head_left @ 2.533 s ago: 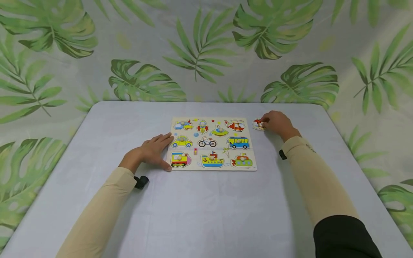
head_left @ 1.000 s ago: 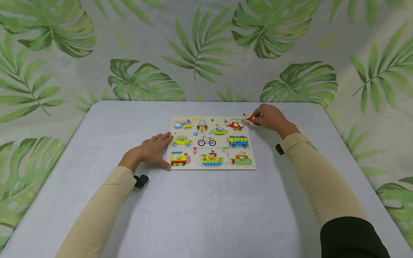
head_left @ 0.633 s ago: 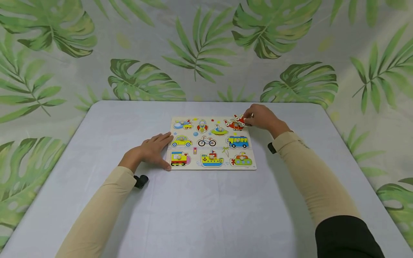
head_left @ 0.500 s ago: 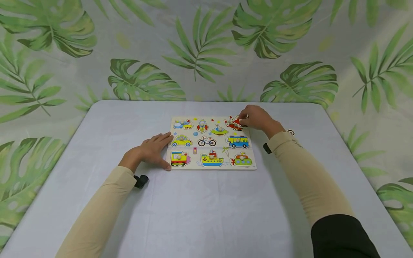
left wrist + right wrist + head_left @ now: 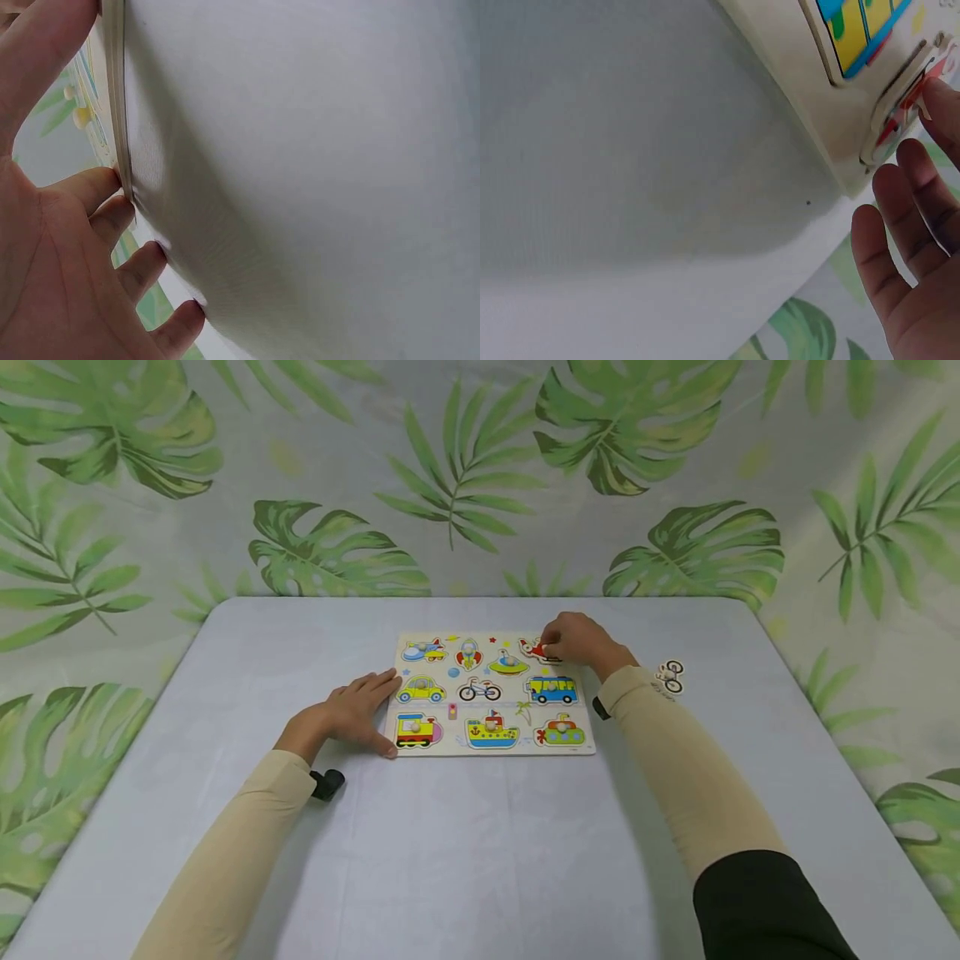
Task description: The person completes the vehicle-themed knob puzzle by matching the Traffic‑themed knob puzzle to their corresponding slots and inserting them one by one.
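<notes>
A wooden knob puzzle board [image 5: 455,737] with printed vehicles lies on the white cloth. My left hand [image 5: 347,713] rests against its left edge, fingers spread and thumb near the front corner; in the left wrist view the fingertips [image 5: 105,181] touch the board's side. My right hand [image 5: 587,643] pinches a red helicopter puzzle piece [image 5: 534,649] over the helicopter place at the board's far right corner. The right wrist view shows this piece [image 5: 909,101] slightly tilted at its recess, thumb against it; its knob is hidden.
A bicycle piece [image 5: 670,677] lies on the cloth right of the board, beside my right sleeve. The bicycle place [image 5: 480,690] shows only its printed picture. Knobbed pieces such as the bus [image 5: 553,690] and ship [image 5: 492,730] sit in the board. A leaf-patterned curtain [image 5: 480,485] hangs behind.
My right hand has carried the helicopter piece from the cloth leftward onto its place on the board. The bicycle piece has come into view behind the arm. My left hand has stayed put.
</notes>
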Action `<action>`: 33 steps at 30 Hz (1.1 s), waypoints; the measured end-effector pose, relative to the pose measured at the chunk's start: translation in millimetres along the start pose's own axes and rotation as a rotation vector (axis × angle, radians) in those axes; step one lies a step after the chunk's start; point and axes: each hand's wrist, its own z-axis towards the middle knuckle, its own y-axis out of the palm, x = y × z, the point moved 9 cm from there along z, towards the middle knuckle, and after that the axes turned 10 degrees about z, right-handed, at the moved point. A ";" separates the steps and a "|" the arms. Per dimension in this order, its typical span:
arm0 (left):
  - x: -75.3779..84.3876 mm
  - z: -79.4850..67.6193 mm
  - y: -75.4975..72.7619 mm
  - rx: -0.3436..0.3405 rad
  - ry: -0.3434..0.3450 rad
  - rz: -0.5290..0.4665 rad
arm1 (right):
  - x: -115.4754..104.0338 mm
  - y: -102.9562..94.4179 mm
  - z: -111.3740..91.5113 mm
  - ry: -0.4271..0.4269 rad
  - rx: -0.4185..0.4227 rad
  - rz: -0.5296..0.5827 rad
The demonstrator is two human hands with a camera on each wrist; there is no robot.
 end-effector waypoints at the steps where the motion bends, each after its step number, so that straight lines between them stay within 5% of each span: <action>1: -0.3 0.3 -0.1 0.004 0.002 -0.001 | 0.2 0.7 0.4 0.007 0.001 0.006; 27: 4.0 -1.7 -2.1 0.001 0.027 -0.027 | 2.6 2.9 -2.0 0.021 0.028 0.022; 33: 2.8 -3.4 -3.2 0.001 0.022 -0.024 | -2.1 2.7 1.6 0.013 0.024 -0.075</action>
